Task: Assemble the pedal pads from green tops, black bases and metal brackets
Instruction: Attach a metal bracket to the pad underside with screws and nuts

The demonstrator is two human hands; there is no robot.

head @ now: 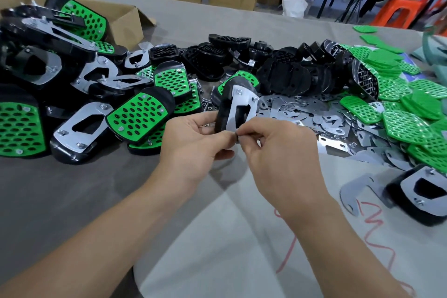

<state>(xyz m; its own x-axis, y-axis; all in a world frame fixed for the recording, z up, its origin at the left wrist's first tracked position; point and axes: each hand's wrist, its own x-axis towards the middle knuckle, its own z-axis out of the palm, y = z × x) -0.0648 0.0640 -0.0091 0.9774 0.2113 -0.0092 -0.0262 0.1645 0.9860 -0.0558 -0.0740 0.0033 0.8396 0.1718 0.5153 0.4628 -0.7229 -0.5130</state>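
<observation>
The left hand [193, 139] grips a pad [223, 106] while the right hand [275, 145] pinches the near corner of its bracket [235, 113], apparently fastening it; tightening likely comes next

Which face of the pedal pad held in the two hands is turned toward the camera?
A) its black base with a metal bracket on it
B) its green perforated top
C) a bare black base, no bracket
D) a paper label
A: the pedal pad gripped by the left hand shows its black underside with the metal bracket on it, and the right hand pinches at the bracket's lower end.
</observation>
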